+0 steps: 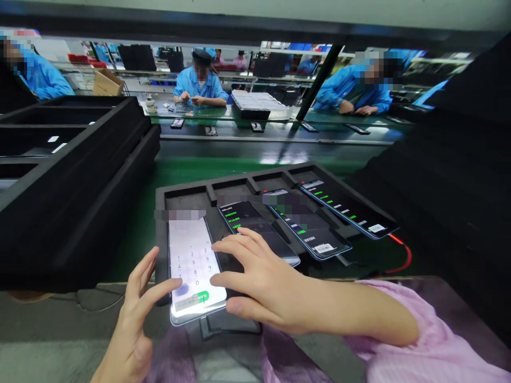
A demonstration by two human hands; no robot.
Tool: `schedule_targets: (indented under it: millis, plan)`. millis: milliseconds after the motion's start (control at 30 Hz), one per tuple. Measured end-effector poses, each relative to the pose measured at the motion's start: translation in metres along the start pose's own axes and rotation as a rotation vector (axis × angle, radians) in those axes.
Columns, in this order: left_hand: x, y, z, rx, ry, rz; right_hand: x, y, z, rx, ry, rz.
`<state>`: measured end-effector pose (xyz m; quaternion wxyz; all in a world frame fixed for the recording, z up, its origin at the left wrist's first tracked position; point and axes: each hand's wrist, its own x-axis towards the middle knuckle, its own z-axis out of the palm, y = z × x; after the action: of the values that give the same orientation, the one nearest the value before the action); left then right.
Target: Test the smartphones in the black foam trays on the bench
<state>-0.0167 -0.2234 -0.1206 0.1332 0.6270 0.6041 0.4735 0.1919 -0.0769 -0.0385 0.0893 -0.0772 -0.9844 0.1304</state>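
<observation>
A smartphone [194, 234] with a lit dial pad rests at the left end of a black foam tray [186, 199]. The index finger of my left hand [138, 306] touches the screen near the lower left keys, its fingers apart. Over the right edge of this phone is my right hand [259, 279], fingers spread, with a fingertip at the keys on the right side. Partly under that hand lies a second phone [275, 239] with a dark screen and green text. Two more dark-screened phones, a third [307, 223] and a fourth [347, 207], lie further right.
Stacked black foam trays [80, 202] rise at the left. A red cable [405, 255] runs from the rightmost phone. Behind, several phones lie on a conveyor line [235, 133], where co-workers in blue sit. A dark panel [451, 175] stands at the right.
</observation>
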Motion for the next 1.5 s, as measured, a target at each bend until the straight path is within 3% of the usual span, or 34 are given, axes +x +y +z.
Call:
schedule_targets:
  millis: [233,633,1033,1233,1500]
  plan:
    - [0.002,0.0,0.001,0.015,0.012,0.003,0.0,0.0,0.0,-0.007,0.001,0.018]
    - [0.003,0.012,0.006,-0.134,0.108,-0.106,0.005,-0.004,-0.003,-0.015,0.022,0.016]
    - [0.003,0.001,0.002,-0.028,0.041,-0.039,0.01,-0.008,-0.002,-0.077,-0.004,0.012]
    - [0.004,0.002,0.002,0.026,0.025,-0.027,0.013,-0.003,0.004,-0.203,0.073,0.152]
    - [0.002,-0.001,0.003,0.037,0.03,-0.009,0.02,0.006,0.0,-0.283,0.027,0.202]
